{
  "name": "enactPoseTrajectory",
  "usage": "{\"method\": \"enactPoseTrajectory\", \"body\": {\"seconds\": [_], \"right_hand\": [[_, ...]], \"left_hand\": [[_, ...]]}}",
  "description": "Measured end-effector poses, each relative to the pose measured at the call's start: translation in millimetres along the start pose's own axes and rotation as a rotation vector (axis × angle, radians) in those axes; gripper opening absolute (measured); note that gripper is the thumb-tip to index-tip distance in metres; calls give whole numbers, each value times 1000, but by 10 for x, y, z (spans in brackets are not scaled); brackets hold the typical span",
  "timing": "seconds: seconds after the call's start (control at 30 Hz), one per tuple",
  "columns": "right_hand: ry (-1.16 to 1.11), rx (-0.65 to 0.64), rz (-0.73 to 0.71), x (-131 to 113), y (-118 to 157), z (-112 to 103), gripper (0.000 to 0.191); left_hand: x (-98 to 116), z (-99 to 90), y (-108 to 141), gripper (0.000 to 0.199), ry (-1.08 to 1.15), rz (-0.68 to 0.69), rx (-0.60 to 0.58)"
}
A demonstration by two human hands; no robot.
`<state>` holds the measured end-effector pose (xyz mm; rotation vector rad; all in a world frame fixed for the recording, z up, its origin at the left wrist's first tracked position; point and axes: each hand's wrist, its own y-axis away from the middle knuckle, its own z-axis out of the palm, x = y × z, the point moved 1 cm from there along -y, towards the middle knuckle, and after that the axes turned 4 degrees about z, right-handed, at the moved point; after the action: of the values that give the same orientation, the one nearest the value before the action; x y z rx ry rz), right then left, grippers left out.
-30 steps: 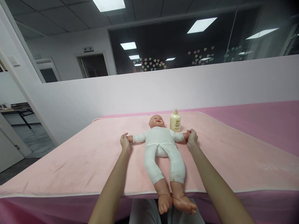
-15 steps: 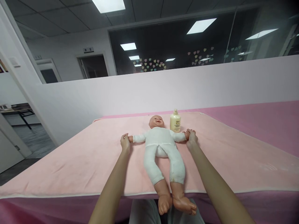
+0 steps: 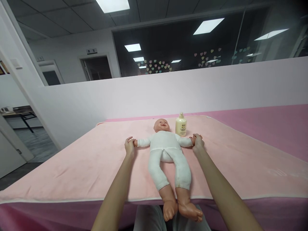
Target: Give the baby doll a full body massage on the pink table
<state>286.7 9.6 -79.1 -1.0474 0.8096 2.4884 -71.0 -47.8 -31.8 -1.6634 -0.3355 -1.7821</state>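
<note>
A baby doll [image 3: 165, 141] with a white cloth body lies on its back, head away from me and arms stretched out sideways. My left hand [image 3: 130, 146] is closed around the doll's hand on the left. On the other side, my right hand [image 3: 198, 142] grips the doll's other hand, its fingers partly hiding it. The doll's bare feet [image 3: 170, 210] hang past the near edge towards my lap. Just beyond the doll's right-side arm stands a pale yellow pump bottle [image 3: 181, 125], upright and untouched.
A pink towel [image 3: 96, 160] with a white hem covers the table under the doll. Behind it rises a low white wall [image 3: 144, 96] with a dark window above. At the far left are a doorway and a side table [image 3: 21, 115] bearing stacked items.
Both hands keep their hold on the doll's hands, with the fingers shifting only slightly. The doll and the bottle stay where they were.
</note>
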Motion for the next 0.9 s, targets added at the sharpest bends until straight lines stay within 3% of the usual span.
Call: {"method": "enactPoseTrajectory", "body": {"seconds": [0.2, 0.4, 0.63, 0.9], "right_hand": [[-8, -13, 1, -25, 4, -2, 18], [-21, 1, -17, -16, 7, 25, 21], [12, -3, -36, 10, -24, 33, 21], [56, 34, -39, 30, -17, -17, 28]], "left_hand": [[-6, -7, -4, 32, 30, -35, -22], [-46, -14, -18, 32, -88, 6, 9], [-84, -24, -42, 32, -125, 50, -31], [-77, -9, -41, 25, -102, 87, 10]]}}
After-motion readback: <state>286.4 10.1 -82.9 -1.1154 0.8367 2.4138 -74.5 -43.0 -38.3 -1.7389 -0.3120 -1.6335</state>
